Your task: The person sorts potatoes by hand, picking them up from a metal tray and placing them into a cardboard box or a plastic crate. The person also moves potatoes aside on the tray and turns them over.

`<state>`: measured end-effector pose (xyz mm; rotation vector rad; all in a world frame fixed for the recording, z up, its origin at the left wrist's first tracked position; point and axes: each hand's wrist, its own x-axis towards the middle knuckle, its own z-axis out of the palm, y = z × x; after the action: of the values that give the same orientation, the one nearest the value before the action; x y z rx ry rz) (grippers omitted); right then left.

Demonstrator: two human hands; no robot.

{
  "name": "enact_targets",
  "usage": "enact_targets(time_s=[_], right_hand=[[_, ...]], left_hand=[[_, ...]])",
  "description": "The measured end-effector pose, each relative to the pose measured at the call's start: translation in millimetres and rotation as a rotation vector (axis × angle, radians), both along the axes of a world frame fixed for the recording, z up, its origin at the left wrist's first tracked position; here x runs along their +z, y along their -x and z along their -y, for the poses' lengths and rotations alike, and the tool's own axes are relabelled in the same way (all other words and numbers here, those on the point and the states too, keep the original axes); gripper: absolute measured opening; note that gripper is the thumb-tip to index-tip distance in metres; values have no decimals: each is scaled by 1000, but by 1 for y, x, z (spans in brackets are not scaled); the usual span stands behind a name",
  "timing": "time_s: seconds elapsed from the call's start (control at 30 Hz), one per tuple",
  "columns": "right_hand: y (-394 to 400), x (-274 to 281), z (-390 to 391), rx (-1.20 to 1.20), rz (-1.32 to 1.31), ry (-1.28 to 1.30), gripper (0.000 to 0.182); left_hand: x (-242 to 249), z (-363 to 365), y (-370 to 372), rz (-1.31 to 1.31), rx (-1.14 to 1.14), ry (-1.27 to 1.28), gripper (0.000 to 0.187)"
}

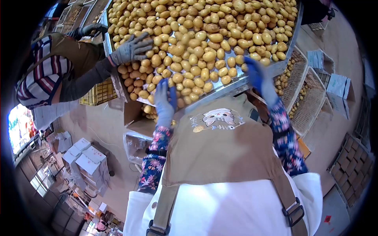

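Observation:
A metal sorting table bears a thick layer of smooth, yellow-brown, round to oval produce that looks like small potatoes. My left hand, in a grey and blue glove, lies at the table's near left part with fingers apart, touching the heap's edge. My right hand, gloved the same way and slightly blurred, is at the near right edge with its fingers stretched out beside the produce. Neither hand shows anything held. Bare metal shows between the pieces nearest me.
On the left another person's gloved hand rests on the produce. A yellow crate stands below that arm. Under the near left corner is a cardboard box. Pale plastic crates with some produce stand right, near boxes.

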<state>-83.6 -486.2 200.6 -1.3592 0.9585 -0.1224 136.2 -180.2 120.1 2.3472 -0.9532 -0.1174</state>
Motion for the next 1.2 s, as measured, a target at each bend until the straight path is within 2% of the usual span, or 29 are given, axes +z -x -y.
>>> enact_targets(time_s=[0.03,0.07,0.1,0.13,0.17,0.2,0.23,0.3,0.33,0.37,0.43,0.5,0.53,0.57,0.6,0.63,0.67,0.7,0.77,0.83,0.87,0.9,0.93,0.97,1.0,1.03,1.07,1.1,1.2], right_hand=[[-29,-22,-7,360,295,522,38],[-58,-45,-19,492,327,343,40],[-84,-61,-36,713,254,407,38],[-107,-81,-56,931,78,283,35],[-125,-71,-69,1223,31,617,34],[-121,-89,-86,1156,340,875,34],[-132,-96,-93,1213,430,689,35],[-144,-68,-92,1084,267,88,33],[-140,-46,-77,927,201,-49,35],[-133,-71,-63,873,474,742,36],[-111,-71,-28,1132,218,1182,33],[-97,-54,-29,1492,-25,895,31],[-97,-76,-42,1446,-25,736,32],[-108,-98,-55,1495,-102,438,32],[-112,-97,-69,1460,78,580,36],[-130,-87,-79,1304,121,-221,35],[-147,-80,-88,1361,233,-127,35],[-157,-121,-114,1340,635,200,35],[-175,-128,-127,1251,412,-357,42],[-175,-57,-89,1191,249,-52,38],[-171,-41,-74,917,160,-285,35],[-163,-54,-56,842,423,517,34],[-155,-68,-37,758,310,1102,34],[-135,-9,-27,907,-31,1264,31],[-118,-30,-14,958,-103,1213,32],[-101,-44,0,1178,-262,1091,35],[-83,-46,-1,1154,-203,1102,35],[-77,-52,-1,1109,-293,722,36],[-77,-56,-26,1043,-93,550,40]], left_hand=[[0,12,7,21,-75,-25,46],[0,17,17,14,-116,-193,50],[-3,21,22,6,-154,-357,55],[-6,19,24,20,-184,-492,65],[-4,13,26,16,-175,-495,65],[-1,0,25,11,-169,-502,67],[3,-13,24,8,-166,-511,70],[5,-42,32,1,-5,-642,75],[-1,-64,35,-35,33,-601,73],[-12,-86,37,-70,69,-558,71],[-22,-107,38,-59,134,-567,70],[-21,-113,21,-44,199,-572,69],[-15,-103,-2,115,215,-391,69],[-11,-89,-23,269,235,-205,69],[-11,-70,-45,195,278,-134,70],[-11,-47,-67,122,318,-63,72],[-5,-21,-85,-13,405,-124,75],[-3,6,-101,-149,484,-186,79],[-19,47,-120,-219,503,-329,84],[6,65,-99,-262,317,-361,84],[3,62,-85,-183,260,-465,80],[9,53,-68,-112,159,-599,78],[9,42,-54,-78,149,-534,77],[3,29,-40,-46,137,-475,76],[-13,7,-31,-78,112,-360,74],[-24,-14,-23,-109,86,-247,73],[-17,-26,-14,-97,56,-326,68],[-12,-34,-6,-67,44,-415,65],[-9,-49,17,-95,89,-503,66]])
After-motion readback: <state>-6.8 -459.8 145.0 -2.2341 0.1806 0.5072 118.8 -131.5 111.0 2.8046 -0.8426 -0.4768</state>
